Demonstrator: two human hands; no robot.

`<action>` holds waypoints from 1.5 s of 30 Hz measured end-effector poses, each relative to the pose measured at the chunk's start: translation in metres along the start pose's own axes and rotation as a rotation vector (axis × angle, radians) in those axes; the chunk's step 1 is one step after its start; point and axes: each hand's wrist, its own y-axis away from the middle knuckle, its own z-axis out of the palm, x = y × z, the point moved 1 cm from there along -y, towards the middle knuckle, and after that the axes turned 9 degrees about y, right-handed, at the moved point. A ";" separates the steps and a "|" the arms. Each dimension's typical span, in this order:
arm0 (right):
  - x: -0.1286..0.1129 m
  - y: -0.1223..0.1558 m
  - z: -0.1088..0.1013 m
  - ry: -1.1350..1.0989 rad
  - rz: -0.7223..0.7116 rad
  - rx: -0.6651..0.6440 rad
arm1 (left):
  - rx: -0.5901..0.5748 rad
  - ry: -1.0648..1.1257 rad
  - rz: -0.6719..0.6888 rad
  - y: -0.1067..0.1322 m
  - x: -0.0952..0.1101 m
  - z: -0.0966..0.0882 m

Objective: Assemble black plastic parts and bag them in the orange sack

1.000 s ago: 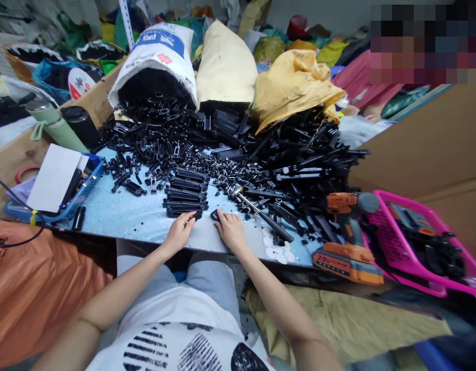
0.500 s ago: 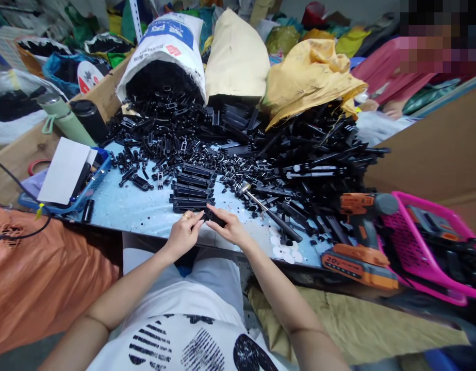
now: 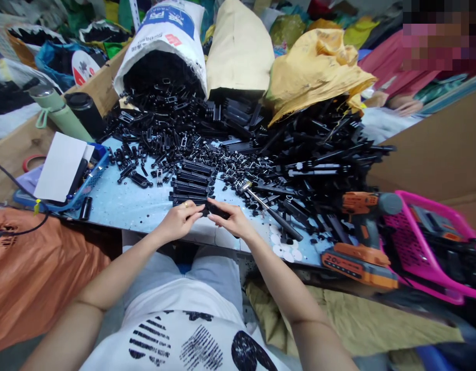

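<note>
Just in front of a row of long black plastic pieces (image 3: 193,180), my left hand (image 3: 180,220) and my right hand (image 3: 233,220) come close together. Between them is a black plastic part (image 3: 217,210), largely covered by the fingers. My right hand grips its right side, while my left thumb and fingertips pinch its left end. The nearest piece of the row lies right beside my left fingers. To the right of my hands rests a hammer (image 3: 266,207) with a metal head and black handle.
Small black parts and pins (image 3: 238,167) are heaped behind, spilling from a white sack (image 3: 160,41). An orange cordless drill (image 3: 361,239) and pink basket (image 3: 408,242) stand at right. A blue basket (image 3: 93,180) is at left. Another person's hand (image 3: 406,105) shows far right.
Both hands have moved slightly up toward the row of black pieces. My left hand has turned flatter, and more of the black part shows by my right hand. The view has shifted slightly.
</note>
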 end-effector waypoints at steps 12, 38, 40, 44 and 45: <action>-0.014 0.001 -0.001 0.170 -0.127 0.070 | 0.248 -0.051 -0.071 0.002 0.016 0.024; 0.074 -0.020 -0.089 0.935 0.321 0.218 | 0.061 -0.379 -0.222 0.041 -0.016 0.043; 0.093 -0.023 -0.124 1.133 0.460 0.254 | -0.175 -0.464 -0.058 0.027 -0.012 0.040; 0.129 -0.020 -0.182 1.326 0.755 0.346 | -0.431 -0.567 0.022 0.005 -0.014 0.043; 0.138 -0.017 -0.193 1.353 0.808 0.349 | -0.444 -0.587 0.010 0.002 -0.014 0.043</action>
